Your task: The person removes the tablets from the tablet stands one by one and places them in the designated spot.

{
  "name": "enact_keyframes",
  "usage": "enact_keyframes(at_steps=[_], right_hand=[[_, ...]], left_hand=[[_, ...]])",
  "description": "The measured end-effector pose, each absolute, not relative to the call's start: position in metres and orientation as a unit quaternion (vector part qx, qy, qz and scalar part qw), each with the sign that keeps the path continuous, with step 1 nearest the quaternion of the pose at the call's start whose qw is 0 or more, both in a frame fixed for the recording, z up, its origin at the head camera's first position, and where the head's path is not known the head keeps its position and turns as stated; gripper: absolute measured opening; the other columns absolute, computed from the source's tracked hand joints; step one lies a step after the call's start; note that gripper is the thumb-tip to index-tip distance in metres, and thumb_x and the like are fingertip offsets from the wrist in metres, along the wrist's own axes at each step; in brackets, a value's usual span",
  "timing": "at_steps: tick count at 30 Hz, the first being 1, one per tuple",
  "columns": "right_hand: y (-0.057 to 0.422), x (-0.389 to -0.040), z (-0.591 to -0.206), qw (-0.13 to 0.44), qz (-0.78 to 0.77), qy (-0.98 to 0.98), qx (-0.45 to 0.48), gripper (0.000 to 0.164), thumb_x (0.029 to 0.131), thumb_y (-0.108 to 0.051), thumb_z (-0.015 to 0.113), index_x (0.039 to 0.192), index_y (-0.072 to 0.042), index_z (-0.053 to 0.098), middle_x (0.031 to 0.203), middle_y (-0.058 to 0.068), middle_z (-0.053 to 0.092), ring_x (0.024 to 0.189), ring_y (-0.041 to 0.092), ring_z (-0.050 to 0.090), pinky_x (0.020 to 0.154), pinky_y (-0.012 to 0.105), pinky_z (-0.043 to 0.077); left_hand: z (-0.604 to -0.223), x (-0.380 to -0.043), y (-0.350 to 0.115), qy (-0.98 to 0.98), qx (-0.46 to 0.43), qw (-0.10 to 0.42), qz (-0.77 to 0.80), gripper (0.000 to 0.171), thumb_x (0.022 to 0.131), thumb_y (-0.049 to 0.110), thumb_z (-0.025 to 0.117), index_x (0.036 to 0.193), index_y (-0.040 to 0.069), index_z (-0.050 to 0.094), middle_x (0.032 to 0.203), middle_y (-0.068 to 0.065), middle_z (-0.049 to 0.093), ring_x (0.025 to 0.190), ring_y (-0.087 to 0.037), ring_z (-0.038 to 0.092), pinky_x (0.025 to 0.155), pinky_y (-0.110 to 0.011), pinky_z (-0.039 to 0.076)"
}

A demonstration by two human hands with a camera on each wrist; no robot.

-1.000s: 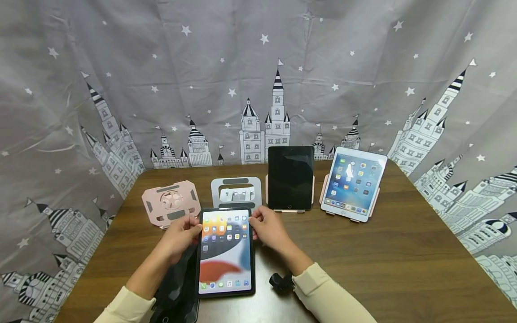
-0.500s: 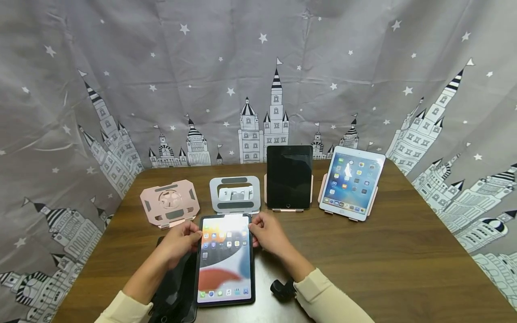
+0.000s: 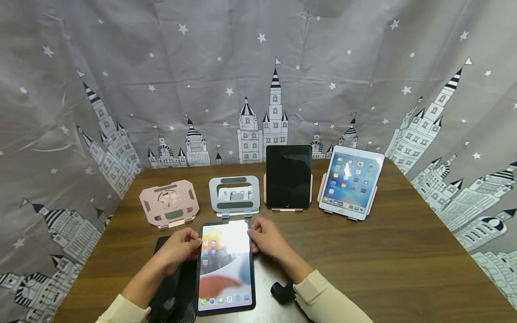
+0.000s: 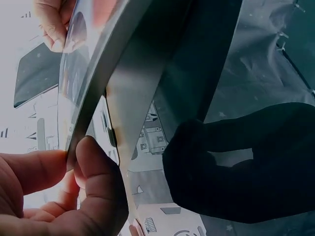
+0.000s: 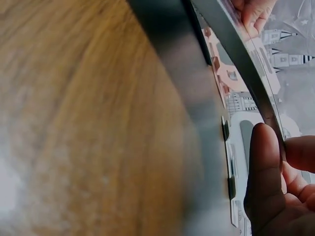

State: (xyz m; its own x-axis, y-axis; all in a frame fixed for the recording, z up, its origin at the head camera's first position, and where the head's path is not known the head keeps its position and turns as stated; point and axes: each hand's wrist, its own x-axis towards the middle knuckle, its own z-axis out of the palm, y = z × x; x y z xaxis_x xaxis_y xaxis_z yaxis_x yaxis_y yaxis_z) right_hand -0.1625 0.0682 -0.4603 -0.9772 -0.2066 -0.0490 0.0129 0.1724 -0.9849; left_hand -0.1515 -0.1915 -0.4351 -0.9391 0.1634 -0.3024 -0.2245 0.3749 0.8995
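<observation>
A tablet with a black frame and a lit home screen is between my hands at the front of the table. My left hand pinches its left edge near the top. On the opposite edge, my right hand pinches it at about the same height. Both wrist views show the thin tablet rim between thumb and fingers, with the tablet tilted over the wood. Just behind its top edge stands a grey tablet stand, with nothing on it.
A bare pink stand is at the back left. To the right, a dark-screened tablet and a white tablet lean on pink stands. Glossy black flat things lie beneath my left forearm. A grey castle-print curtain hangs behind.
Both hands have drawn the lit tablet toward me, away from the grey stand, which now shows down to its lower lip. A bright glare has spread over the screen's top right.
</observation>
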Motion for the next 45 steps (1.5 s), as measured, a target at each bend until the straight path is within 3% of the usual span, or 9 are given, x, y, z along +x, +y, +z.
enact_keyframes(at_steps=[11, 26, 37, 45], right_hand=[[0.071, -0.162, -0.464, 0.106, -0.635, 0.763, -0.058, 0.01, 0.094, 0.001, 0.06, 0.086, 0.002, 0.054, 0.059, 0.003, 0.051, 0.044, 0.01, 0.053, 0.044, 0.023, 0.049], [0.075, -0.163, -0.462, 0.13, -0.59, 0.795, -0.055, 0.012, 0.091, 0.0, 0.059, 0.081, -0.002, 0.053, 0.058, 0.003, 0.052, 0.048, 0.01, 0.053, 0.045, 0.02, 0.046], [0.077, -0.168, -0.465, 0.11, -0.472, 0.87, -0.095, 0.027, 0.088, -0.001, 0.059, 0.065, -0.009, 0.048, 0.049, -0.001, 0.05, 0.044, 0.01, 0.048, 0.044, 0.022, 0.037], [0.071, -0.165, -0.466, 0.12, -0.463, 0.873, -0.096, 0.029, 0.089, -0.002, 0.061, 0.064, -0.01, 0.048, 0.049, -0.002, 0.051, 0.043, 0.009, 0.049, 0.043, 0.022, 0.037]], left_hand=[[-0.436, -0.15, -0.19, 0.827, -0.013, 0.185, 0.531, 0.007, 0.101, 0.0, 0.048, 0.1, -0.006, 0.052, 0.092, -0.014, 0.057, 0.079, -0.025, 0.057, 0.073, -0.039, 0.056], [-0.436, -0.149, -0.182, 0.866, -0.027, 0.17, 0.47, 0.005, 0.098, -0.003, 0.05, 0.099, -0.005, 0.055, 0.091, -0.015, 0.055, 0.078, -0.026, 0.055, 0.068, -0.038, 0.057], [-0.442, -0.155, -0.177, 0.864, -0.028, 0.191, 0.465, 0.003, 0.096, -0.004, 0.054, 0.094, -0.006, 0.053, 0.087, -0.014, 0.053, 0.077, -0.025, 0.055, 0.067, -0.037, 0.057], [-0.445, -0.151, -0.181, 0.87, -0.039, 0.191, 0.453, 0.004, 0.093, -0.007, 0.057, 0.095, -0.004, 0.053, 0.086, -0.014, 0.053, 0.076, -0.024, 0.055, 0.067, -0.036, 0.057]])
